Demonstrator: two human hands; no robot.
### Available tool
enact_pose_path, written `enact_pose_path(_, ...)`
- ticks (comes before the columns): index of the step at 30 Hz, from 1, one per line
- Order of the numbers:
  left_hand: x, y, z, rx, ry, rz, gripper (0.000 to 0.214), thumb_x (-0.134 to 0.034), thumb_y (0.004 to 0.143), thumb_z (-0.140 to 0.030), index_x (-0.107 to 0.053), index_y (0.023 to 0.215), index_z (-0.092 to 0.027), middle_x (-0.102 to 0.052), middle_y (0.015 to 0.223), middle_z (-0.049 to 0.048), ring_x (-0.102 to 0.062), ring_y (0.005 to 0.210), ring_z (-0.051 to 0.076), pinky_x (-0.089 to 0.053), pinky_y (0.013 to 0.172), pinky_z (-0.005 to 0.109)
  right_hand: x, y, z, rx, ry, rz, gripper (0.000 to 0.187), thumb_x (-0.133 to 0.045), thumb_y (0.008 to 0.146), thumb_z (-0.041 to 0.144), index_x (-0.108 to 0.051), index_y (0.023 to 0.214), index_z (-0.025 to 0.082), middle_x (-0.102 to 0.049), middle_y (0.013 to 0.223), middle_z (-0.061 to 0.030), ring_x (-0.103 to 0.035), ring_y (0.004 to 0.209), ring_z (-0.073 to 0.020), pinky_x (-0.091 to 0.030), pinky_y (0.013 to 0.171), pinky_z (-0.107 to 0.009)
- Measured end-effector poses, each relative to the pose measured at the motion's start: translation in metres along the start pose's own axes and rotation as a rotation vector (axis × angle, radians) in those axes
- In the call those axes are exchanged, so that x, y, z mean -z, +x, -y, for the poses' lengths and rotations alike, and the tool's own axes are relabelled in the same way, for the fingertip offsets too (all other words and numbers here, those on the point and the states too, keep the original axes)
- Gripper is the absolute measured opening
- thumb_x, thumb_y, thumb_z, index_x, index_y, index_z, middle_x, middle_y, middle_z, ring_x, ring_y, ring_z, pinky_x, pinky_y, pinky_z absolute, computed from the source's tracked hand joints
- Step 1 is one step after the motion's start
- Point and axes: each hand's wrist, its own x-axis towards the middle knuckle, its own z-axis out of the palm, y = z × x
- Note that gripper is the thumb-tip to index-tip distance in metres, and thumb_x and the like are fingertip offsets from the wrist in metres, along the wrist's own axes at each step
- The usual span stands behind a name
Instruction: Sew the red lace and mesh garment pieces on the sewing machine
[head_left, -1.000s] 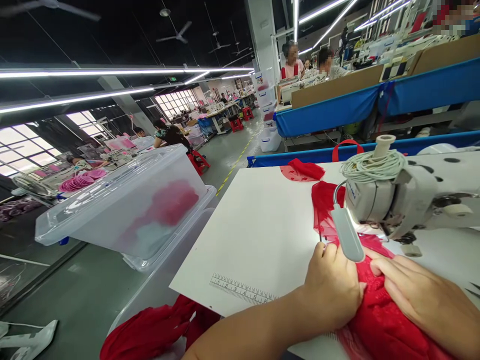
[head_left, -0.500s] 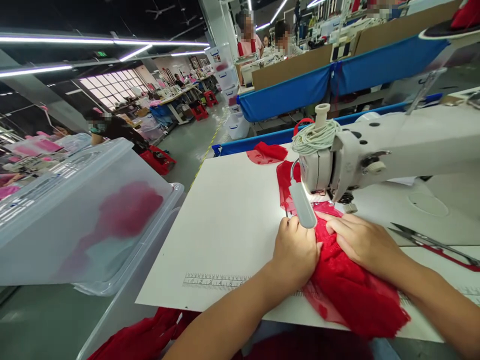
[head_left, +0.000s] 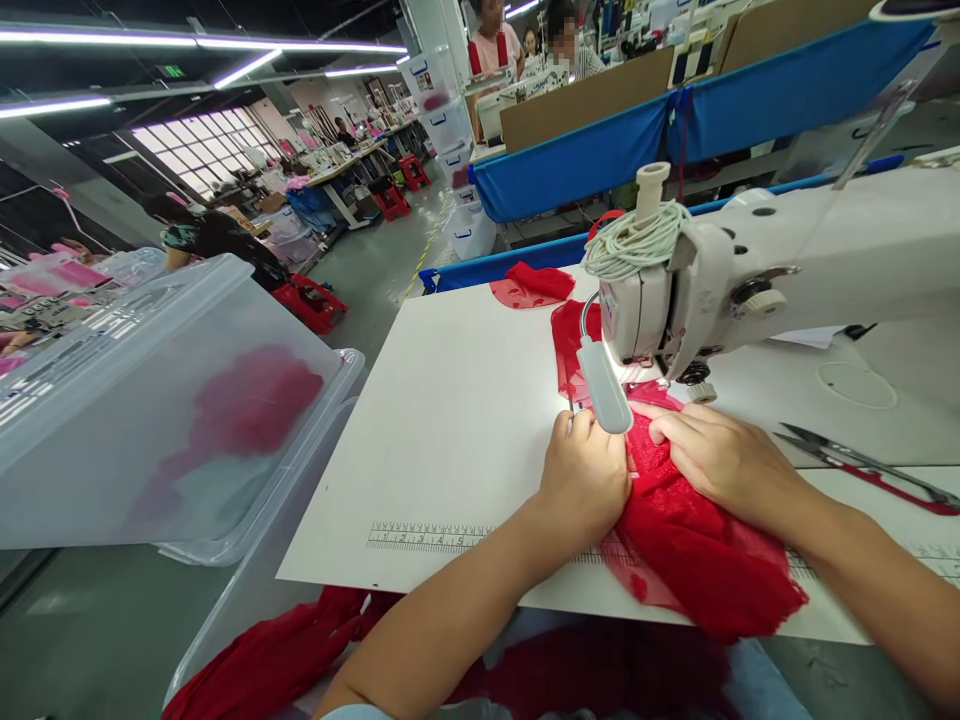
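Red lace and mesh fabric (head_left: 675, 540) lies bunched under the needle area of a white sewing machine (head_left: 697, 290) and drapes over the table's front edge. My left hand (head_left: 587, 470) is closed on the fabric's left edge, fingers curled, just below the small grey lamp (head_left: 604, 385). On the fabric's right side, my right hand (head_left: 716, 455) grips it between thumb and fingers, with the index finger reaching close to the presser foot. The needle and stitching point are hidden behind the machine head and lamp.
Black-and-red thread snips (head_left: 870, 470) lie right of my right hand. Another red piece (head_left: 531, 286) rests at the table's (head_left: 450, 430) far edge. A clear plastic bin (head_left: 187, 420) stands at left. Red cloth (head_left: 277, 650) hangs below the table. Other people work farther back.
The camera view has tipped slightly downward, so the scene sits higher in the picture. My left thumb, seen on the fabric earlier, is now tucked out of sight. Both hands keep hold of the fabric.
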Motion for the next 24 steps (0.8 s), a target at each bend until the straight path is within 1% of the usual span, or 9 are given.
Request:
enact_pose_path(3,0.004,-0.001,0.003,-0.001,-0.034,0.029,0.021,-0.054,0.096,-0.026,-0.067,0.104,-0.011,-0.066,0.127,0.0185,-0.061,0.106,0.029,-0.042,0.091,0.043,0.002,0.001,0.001,0.004,0.006,0.011,0.024,-0.038,0.09,0.013,-0.059,0.086,0.024,-0.061,0.074,-0.004,-0.056,0.064,-0.0188,-0.041,0.054,-0.029)
enact_pose_path(6,0.007,-0.001,0.005,-0.007,-0.044,0.039,0.023,-0.057,0.096,-0.03,-0.066,0.104,-0.011,-0.064,0.128,0.0187,-0.059,0.108,0.03,-0.042,0.093,0.044,0.007,0.005,0.002,0.025,0.012,-0.004,0.025,-0.038,0.089,0.012,-0.06,0.09,0.023,-0.059,0.071,-0.0032,-0.055,0.062,-0.0188,-0.04,0.052,-0.029)
enact_pose_path(9,0.006,0.0,0.005,-0.017,-0.036,0.023,0.023,-0.052,0.098,-0.029,-0.066,0.104,-0.011,-0.065,0.126,0.0181,-0.06,0.104,0.029,-0.041,0.092,0.044,0.012,0.008,0.003,0.066,0.004,-0.014,0.025,-0.038,0.089,0.01,-0.059,0.084,0.022,-0.055,0.067,-0.0022,-0.052,0.058,-0.0179,-0.037,0.049,-0.028)
enact_pose_path(12,0.003,0.0,0.004,-0.026,-0.01,-0.006,0.026,-0.045,0.101,-0.026,-0.067,0.104,-0.012,-0.067,0.122,0.0171,-0.061,0.102,0.028,-0.041,0.092,0.043,0.013,0.009,0.003,0.082,0.003,0.003,0.025,-0.039,0.089,0.009,-0.058,0.079,0.022,-0.057,0.067,-0.0027,-0.053,0.057,-0.0169,-0.038,0.049,-0.028)
enact_pose_path(14,0.001,0.001,0.005,-0.035,0.017,-0.026,0.027,-0.044,0.102,-0.025,-0.067,0.106,-0.012,-0.068,0.12,0.0167,-0.062,0.102,0.027,-0.041,0.092,0.044,0.012,0.008,0.001,0.062,0.008,0.014,0.026,-0.039,0.091,0.01,-0.063,0.087,0.02,-0.063,0.072,-0.004,-0.056,0.061,-0.0173,-0.041,0.052,-0.027)
enact_pose_path(18,-0.002,0.0,0.005,-0.045,0.047,-0.05,0.027,-0.043,0.102,-0.024,-0.067,0.108,-0.012,-0.068,0.119,0.0168,-0.062,0.1,0.027,-0.041,0.092,0.044,0.009,0.006,-0.001,0.031,0.053,0.045,0.034,-0.037,0.097,0.012,-0.067,0.112,0.017,-0.072,0.09,-0.0079,-0.063,0.073,-0.0191,-0.046,0.057,-0.028)
enact_pose_path(20,-0.002,-0.001,0.006,-0.046,0.046,-0.061,0.028,-0.042,0.101,-0.023,-0.067,0.108,-0.012,-0.069,0.119,0.0167,-0.063,0.1,0.027,-0.04,0.094,0.044,0.008,0.006,-0.001,0.032,0.07,0.041,0.034,-0.037,0.099,0.014,-0.067,0.113,0.016,-0.072,0.089,-0.0081,-0.063,0.072,-0.0195,-0.047,0.059,-0.029)
enact_pose_path(22,-0.003,-0.002,0.006,-0.047,0.046,-0.07,0.028,-0.042,0.101,-0.022,-0.067,0.107,-0.012,-0.069,0.119,0.0165,-0.063,0.102,0.028,-0.04,0.095,0.044,0.009,0.006,-0.002,0.05,0.075,0.028,0.031,-0.038,0.1,0.017,-0.068,0.107,0.017,-0.072,0.085,-0.0076,-0.061,0.068,-0.0194,-0.046,0.058,-0.03)
enact_pose_path(24,-0.004,-0.002,0.006,-0.049,0.047,-0.079,0.028,-0.042,0.101,-0.022,-0.067,0.106,-0.012,-0.07,0.118,0.0164,-0.063,0.102,0.028,-0.04,0.095,0.045,0.009,0.006,-0.002,0.069,0.075,0.014,0.029,-0.039,0.099,0.018,-0.068,0.102,0.018,-0.072,0.086,-0.0079,-0.06,0.067,-0.0193,-0.046,0.057,-0.031)
